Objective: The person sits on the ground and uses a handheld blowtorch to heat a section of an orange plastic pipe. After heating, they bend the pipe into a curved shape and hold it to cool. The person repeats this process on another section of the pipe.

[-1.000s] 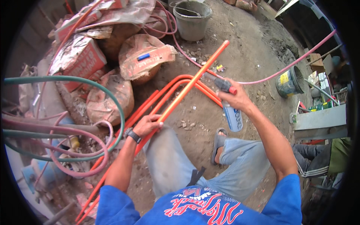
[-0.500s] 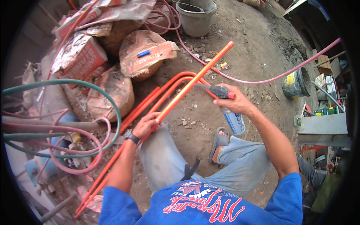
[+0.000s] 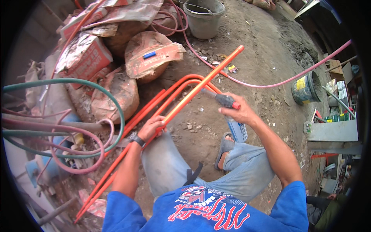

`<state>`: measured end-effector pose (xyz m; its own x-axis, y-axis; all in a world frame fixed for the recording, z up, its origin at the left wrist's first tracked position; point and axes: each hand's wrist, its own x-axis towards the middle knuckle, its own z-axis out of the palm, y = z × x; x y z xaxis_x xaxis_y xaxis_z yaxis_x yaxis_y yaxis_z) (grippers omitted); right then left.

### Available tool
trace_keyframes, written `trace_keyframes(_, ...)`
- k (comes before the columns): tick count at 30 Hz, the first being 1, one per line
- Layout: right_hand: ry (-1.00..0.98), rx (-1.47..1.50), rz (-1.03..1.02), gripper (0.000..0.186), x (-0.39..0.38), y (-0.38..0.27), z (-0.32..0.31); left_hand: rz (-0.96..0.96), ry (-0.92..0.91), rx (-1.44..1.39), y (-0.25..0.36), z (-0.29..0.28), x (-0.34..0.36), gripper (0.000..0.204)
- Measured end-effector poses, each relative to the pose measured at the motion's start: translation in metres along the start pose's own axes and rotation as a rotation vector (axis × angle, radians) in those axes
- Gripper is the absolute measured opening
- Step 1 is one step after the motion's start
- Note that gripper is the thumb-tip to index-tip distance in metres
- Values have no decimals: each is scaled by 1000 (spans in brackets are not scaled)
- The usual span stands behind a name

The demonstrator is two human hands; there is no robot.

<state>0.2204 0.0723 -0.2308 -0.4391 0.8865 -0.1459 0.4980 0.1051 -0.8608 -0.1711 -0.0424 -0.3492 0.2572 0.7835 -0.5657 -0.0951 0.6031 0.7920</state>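
Note:
My left hand (image 3: 151, 127) is closed round a straight orange plastic pipe (image 3: 201, 85), which slants up and away to the right. In my right hand (image 3: 240, 109) is a blowtorch (image 3: 224, 99) with a dark head, a red knob and a blue-and-white gas can (image 3: 237, 130) hanging below. The torch's metal nozzle points left at the underside of the pipe, close to it; I see no flame. Bent orange pipes (image 3: 176, 86) lie behind and beneath the straight one, and their long ends run down past my left forearm.
Dirty sacks (image 3: 152, 54) are heaped at the far left, with a blue lighter-like object (image 3: 149, 55) on one. Green hose (image 3: 116, 100) and pink hose (image 3: 104, 145) loop at the left. One bucket (image 3: 204, 19) stands far off; another bucket (image 3: 305, 89) lies tipped at the right.
The torch and my right hand have shifted slightly down. The held pipe's far end sits a little further right. Both grips stay the same.

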Motion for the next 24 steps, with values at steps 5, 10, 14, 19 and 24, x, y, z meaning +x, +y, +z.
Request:
trace_keyframes(5,65,189,251,45,2,6,-3,34,-21,106,-3,-2,3,24)
trace_keyframes(10,-15,27,-25,47,-5,-2,-1,17,-19,89,-1,0,2,23)
trace_keyframes(14,117,-46,19,50,-1,2,-2,42,17,118,-5,3,1,28)
trace_keyframes(19,21,-71,32,52,2,-20,-18,226,206,439,-10,17,-5,34)
trace_keyframes(24,-34,-141,-47,52,10,-32,-8,398,450,708,-18,28,-9,40)
